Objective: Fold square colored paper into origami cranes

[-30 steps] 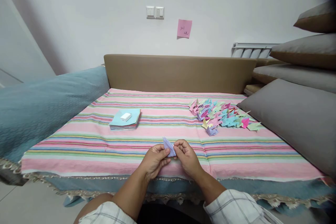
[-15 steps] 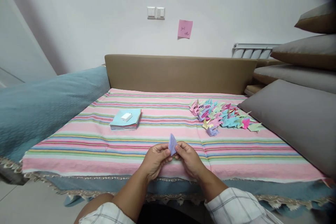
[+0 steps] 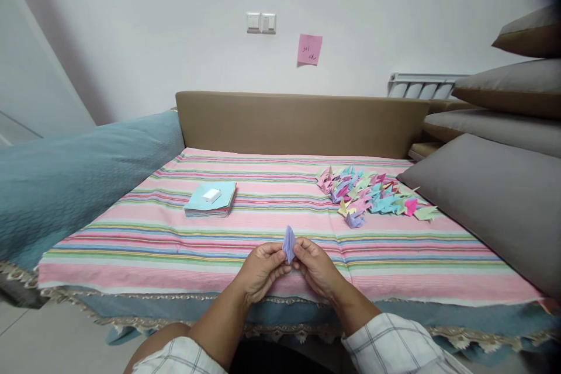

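A small folded lilac paper piece (image 3: 288,242) stands upright between my two hands above the near edge of the striped cloth (image 3: 280,228). My left hand (image 3: 262,270) pinches its left side with thumb and fingers closed. From the right, my right hand (image 3: 316,267) pinches it too. A heap of several folded paper shapes (image 3: 370,194) in pink, blue, green and purple lies to the far right. A stack of blue paper sheets (image 3: 211,200) with a small white object (image 3: 211,194) on top lies to the far left.
Grey cushions (image 3: 491,193) crowd the right side, one lying against the cloth. A teal blanket (image 3: 74,178) rises at the left. A tan headboard (image 3: 300,123) closes the back. A pink note (image 3: 309,49) and switches hang on the wall.
The lilac paper has turned from tilted and spread to a narrow upright shape. Both hands have drawn slightly closer together around it.
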The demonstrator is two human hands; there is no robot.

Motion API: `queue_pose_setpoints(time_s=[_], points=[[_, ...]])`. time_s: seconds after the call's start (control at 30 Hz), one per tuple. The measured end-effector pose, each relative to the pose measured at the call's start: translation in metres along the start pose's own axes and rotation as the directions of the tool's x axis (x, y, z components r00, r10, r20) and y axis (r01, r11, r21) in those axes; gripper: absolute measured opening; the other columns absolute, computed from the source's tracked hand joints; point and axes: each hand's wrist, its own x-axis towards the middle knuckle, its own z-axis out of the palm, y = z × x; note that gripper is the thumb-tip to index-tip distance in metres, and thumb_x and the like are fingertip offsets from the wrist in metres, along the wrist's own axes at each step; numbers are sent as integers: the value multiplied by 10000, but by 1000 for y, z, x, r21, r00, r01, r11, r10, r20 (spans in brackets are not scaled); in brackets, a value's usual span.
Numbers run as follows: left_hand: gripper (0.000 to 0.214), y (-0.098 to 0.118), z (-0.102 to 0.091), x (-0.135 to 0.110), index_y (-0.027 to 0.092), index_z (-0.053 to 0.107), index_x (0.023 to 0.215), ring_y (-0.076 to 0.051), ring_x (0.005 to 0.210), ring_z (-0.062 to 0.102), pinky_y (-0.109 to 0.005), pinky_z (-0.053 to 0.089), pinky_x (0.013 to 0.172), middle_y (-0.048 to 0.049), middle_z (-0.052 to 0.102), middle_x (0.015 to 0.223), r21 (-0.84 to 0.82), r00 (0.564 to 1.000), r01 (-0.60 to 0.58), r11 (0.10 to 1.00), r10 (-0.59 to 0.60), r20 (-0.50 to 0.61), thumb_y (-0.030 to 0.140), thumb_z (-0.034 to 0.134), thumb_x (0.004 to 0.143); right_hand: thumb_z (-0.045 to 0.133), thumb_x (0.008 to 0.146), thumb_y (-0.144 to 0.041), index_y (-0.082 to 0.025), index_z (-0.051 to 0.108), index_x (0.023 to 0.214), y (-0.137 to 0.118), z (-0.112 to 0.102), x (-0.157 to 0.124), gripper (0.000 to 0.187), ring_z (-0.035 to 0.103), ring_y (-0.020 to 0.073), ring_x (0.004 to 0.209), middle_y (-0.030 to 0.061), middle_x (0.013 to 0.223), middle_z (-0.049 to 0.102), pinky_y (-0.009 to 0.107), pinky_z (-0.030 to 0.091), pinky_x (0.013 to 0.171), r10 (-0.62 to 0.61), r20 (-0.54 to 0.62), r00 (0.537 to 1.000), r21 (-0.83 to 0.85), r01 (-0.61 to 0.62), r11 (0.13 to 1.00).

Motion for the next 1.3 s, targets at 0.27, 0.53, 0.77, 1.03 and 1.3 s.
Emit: queue_pose_setpoints(time_s=[0.27, 0.53, 0.77, 1.03, 1.3], points=[[341, -10, 2, 8, 129, 628, 685, -69, 490, 531, -182, 441, 526, 25, 594, 531, 117, 977, -144, 983, 160, -144, 322, 846, 507, 682, 710, -490, -182, 570, 793, -3, -3, 1, 338, 447, 90, 572, -34, 662, 527, 228, 361, 552, -115, -40, 993, -272, 100, 957], [327, -14, 2, 8, 139, 596, 685, -78, 503, 506, -192, 400, 528, 36, 572, 541, 227, 957, -211, 951, 248, -152, 328, 819, 538, 678, 708, -480, -183, 581, 777, -6, -3, -2, 321, 493, 104, 572, -25, 656, 556, 247, 401, 577, -123, -43, 991, -288, 106, 952], [309, -13, 2, 8, 155, 594, 667, -89, 522, 521, -198, 406, 552, 40, 578, 545, 295, 931, -268, 917, 326, -168, 332, 813, 540, 707, 688, -468, -197, 601, 777, -5, -1, -3, 305, 534, 123, 626, -11, 696, 603, 264, 434, 622, -133, -10, 991, -244, 126, 961], [306, -8, -7, 7, 149, 663, 679, -137, 668, 576, -256, 454, 688, -18, 626, 685, 273, 948, -264, 925, 300, -101, 434, 760, 624, 707, 701, -465, -188, 607, 785, 2, -8, 2, 306, 525, 102, 571, -20, 680, 602, 244, 418, 587, -73, -40, 997, -127, 67, 990], [283, -3, -1, 4, 147, 644, 607, -161, 783, 570, -264, 451, 733, -43, 631, 822, 250, 928, -327, 911, 360, -99, 371, 809, 558, 693, 701, -509, -188, 575, 770, 3, -7, 1, 349, 507, 97, 562, -28, 663, 568, 237, 416, 579, -43, -37, 998, -93, 40, 995]])
